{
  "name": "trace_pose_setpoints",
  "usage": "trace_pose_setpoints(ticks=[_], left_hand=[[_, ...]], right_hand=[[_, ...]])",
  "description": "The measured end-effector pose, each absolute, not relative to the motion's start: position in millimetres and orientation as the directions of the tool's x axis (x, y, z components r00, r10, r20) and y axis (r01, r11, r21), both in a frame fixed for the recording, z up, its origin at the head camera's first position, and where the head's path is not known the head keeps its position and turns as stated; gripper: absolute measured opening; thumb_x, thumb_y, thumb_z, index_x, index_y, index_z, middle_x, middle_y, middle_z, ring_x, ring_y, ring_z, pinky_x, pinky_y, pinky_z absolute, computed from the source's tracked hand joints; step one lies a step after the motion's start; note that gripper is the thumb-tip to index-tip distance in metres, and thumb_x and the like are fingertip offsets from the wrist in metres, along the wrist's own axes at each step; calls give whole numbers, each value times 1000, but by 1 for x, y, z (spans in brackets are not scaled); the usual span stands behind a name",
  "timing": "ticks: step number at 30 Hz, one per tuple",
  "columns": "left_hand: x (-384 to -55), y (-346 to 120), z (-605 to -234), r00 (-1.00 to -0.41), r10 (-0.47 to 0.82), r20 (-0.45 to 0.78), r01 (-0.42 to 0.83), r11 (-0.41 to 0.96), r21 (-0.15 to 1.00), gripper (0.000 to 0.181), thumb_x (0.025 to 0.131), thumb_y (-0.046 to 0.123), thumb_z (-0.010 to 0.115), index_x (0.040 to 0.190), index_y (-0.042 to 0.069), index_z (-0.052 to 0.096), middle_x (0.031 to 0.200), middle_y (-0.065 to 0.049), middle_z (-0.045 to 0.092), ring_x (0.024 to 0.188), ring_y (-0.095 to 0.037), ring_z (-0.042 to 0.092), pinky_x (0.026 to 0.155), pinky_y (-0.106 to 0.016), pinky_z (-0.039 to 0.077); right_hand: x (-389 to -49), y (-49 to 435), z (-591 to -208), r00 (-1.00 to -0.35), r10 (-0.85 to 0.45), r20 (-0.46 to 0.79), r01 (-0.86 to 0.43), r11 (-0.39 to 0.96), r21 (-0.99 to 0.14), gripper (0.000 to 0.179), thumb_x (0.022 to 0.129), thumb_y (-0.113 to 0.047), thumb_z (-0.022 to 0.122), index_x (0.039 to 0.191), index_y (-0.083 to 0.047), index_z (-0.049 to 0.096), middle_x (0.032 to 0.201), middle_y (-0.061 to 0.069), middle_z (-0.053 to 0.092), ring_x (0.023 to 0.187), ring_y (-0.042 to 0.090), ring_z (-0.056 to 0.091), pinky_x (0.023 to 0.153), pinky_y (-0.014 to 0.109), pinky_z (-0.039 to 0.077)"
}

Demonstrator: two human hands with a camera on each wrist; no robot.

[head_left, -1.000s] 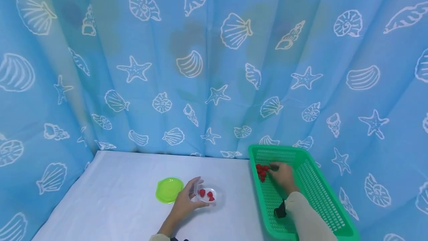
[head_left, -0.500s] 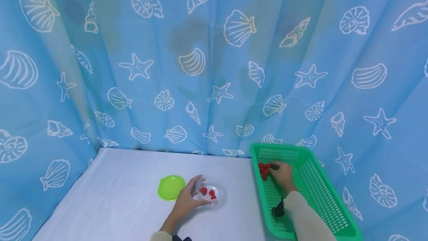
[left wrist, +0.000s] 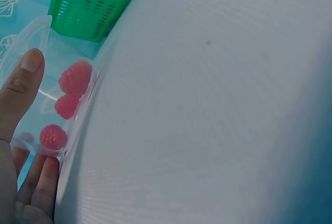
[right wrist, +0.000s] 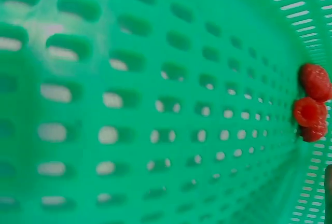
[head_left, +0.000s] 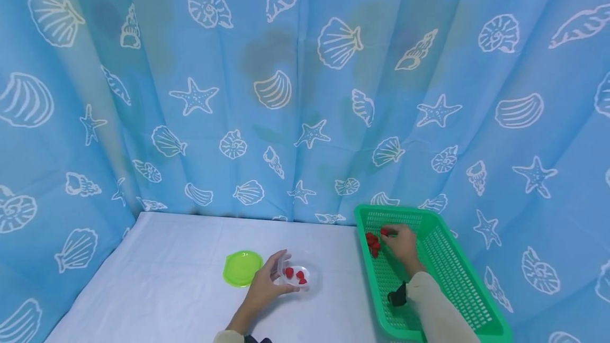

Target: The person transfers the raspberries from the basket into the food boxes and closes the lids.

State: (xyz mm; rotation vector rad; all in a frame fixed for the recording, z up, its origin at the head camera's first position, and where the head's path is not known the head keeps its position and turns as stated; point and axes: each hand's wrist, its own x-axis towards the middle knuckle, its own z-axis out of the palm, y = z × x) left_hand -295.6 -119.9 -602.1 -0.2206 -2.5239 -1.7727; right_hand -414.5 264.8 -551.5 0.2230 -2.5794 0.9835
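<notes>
My left hand (head_left: 264, 285) grips a clear plastic container (head_left: 312, 263) by its side, thumb on one side and fingers on the other. Three red raspberries (left wrist: 75, 79) lie inside it. Over the far left part of a green perforated basket (head_left: 476, 300), my right hand (head_left: 402, 245) pinches one raspberry (head_left: 384, 232) between thumb and fingertips. Beside it, a small heap of raspberries (head_left: 373, 245) lies against the basket's left wall. The right wrist view shows part of that heap (right wrist: 314, 102), with only a sliver of a finger at the edge.
A lime-green lid (head_left: 242, 268) lies flat on the white-covered table (head_left: 181, 279), left of the container. A blue curtain (head_left: 295, 94) printed with shells and starfish hangs behind the table and at both sides.
My right hand has drawn a raspberry slightly up and away from the heap; it now shows between the fingertips. The left hand and container stay in place.
</notes>
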Motion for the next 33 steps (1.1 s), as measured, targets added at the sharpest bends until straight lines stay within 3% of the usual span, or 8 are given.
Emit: trace_pose_setpoints(ticks=[6, 17, 27, 33], left_hand=[[-296, -121, -602, -988, 87, 127, 148, 328, 933, 93, 67, 42, 88, 146, 22, 43, 139, 0, 55, 136, -30, 42, 101, -44, 45], [-295, -123, -602, -990, 76, 119, 137, 330, 934, 94, 65, 44, 89, 145, 23, 43, 140, 2, 54, 136, -28, 42, 102, -43, 45], [-294, -122, -599, -991, 70, 116, 133, 327, 936, 94, 66, 42, 89, 146, 22, 43, 139, 1, 55, 136, -29, 42, 102, -44, 45], [-294, -119, -600, -989, 75, 129, 147, 326, 934, 96, 65, 46, 89, 146, 21, 43, 138, 1, 55, 136, -29, 42, 102, -45, 44]], right_hand=[[-412, 263, -535, -908, 8, 419, -295, 698, -652, 23, 84, -9, 76, 105, -1, 72, 98, 17, 70, 90, 33, 67, 71, 47, 58], [-407, 243, -483, -870, -84, 487, -410, 674, -615, 32, 83, -19, 79, 112, -6, 72, 102, 10, 71, 89, 26, 70, 72, 37, 60], [-383, 180, -435, -883, -174, 436, -463, 481, -745, 30, 82, -23, 81, 108, -10, 74, 102, 5, 69, 93, 22, 69, 76, 30, 59], [-365, 139, -421, -876, -221, 430, -482, 466, -742, 32, 81, -22, 81, 110, -11, 74, 104, 1, 68, 95, 20, 67, 76, 28, 59]])
